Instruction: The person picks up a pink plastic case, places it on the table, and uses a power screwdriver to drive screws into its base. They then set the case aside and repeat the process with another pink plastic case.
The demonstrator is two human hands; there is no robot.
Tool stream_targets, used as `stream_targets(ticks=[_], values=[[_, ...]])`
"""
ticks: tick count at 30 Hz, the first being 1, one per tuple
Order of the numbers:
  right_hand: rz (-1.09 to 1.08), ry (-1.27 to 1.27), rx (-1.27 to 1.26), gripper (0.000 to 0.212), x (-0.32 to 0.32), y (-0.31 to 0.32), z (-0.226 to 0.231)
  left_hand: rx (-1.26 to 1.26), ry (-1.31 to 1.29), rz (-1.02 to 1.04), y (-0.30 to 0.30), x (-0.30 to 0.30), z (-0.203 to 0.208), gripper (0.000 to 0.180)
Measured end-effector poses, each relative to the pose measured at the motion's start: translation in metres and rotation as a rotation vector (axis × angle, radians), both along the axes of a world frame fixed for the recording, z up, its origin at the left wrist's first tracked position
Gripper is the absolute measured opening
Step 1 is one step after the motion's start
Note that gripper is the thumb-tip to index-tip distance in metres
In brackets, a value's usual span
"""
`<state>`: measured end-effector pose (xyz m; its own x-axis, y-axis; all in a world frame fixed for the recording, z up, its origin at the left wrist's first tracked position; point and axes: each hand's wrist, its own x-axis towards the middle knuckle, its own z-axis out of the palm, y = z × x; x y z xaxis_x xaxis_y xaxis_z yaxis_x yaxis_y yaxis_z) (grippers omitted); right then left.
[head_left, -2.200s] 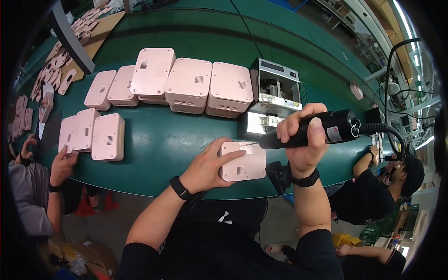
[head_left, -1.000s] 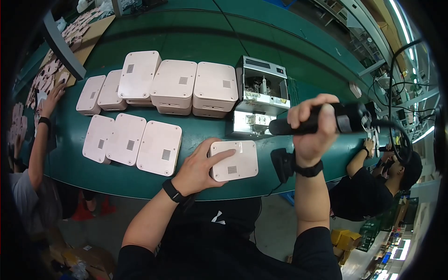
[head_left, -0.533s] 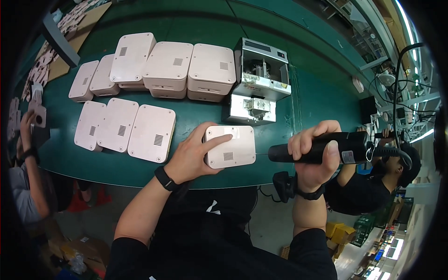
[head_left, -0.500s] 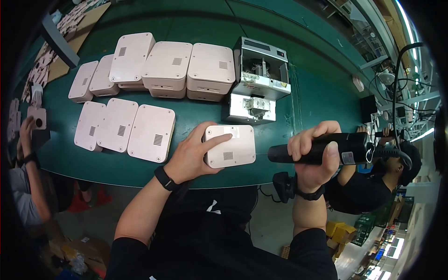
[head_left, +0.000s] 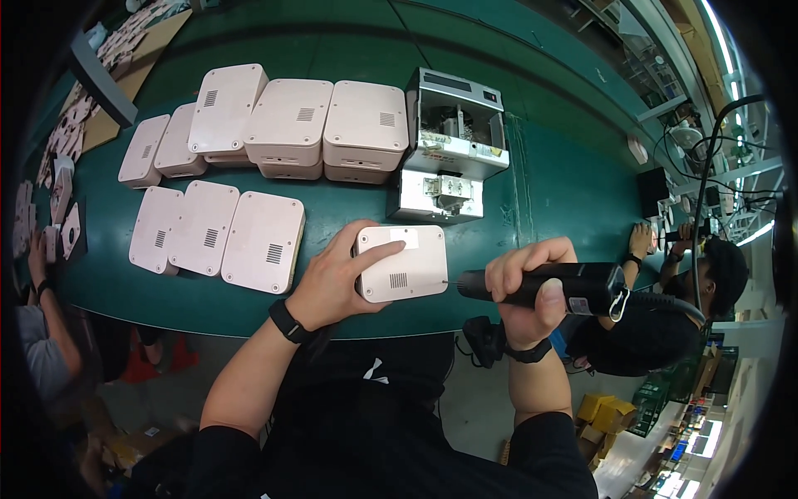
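Left hand (head_left: 332,270) gripping box (head_left: 424,270), index finger (head_left: 382,253) lying across top, box sitting near front edge of bench (head_left: 532,200). Right hand (head_left: 528,316) clasping driver (head_left: 582,283), bit (head_left: 452,283) pointing boxward; contact unclear. Best keeping box steady, bit square before driving.

Our table (head_left: 349,195) has a green top. On our left, 3 pale pink boxes (head_left: 199,220) lie close together in a row, vents up. Behind them we see 2 lone boxes (head_left: 180,137), then 3 stacks (head_left: 287,116), each showing a lower box under its top. A silver and black machine (head_left: 465,154) stands just right of the last stack. Well to the right is a black case (head_left: 655,193). At the far left lies cardboard (head_left: 158,54). Whether the near box (head_left: 424,262) touches the table, we cannot tell.
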<state>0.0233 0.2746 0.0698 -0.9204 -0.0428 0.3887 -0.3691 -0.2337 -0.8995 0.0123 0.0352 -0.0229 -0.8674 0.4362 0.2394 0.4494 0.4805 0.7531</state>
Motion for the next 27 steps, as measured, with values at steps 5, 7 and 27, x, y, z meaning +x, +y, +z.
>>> stream_targets(ticks=[5, 7, 27], values=[[0.059, -0.018, 0.033, 0.040, -0.007, -0.001, 0.016, -0.005, -0.001, 0.001, 0.001, 0.001, 0.002, 0.078], [0.050, 0.093, -0.066, 0.037, -0.025, -0.005, 0.035, -0.011, 0.000, -0.005, 0.002, 0.001, 0.002, 0.078], [0.099, -0.025, -0.038, 0.046, 0.002, -0.019, 0.030, 0.012, 0.018, 0.038, 0.006, -0.004, -0.001, 0.076]])
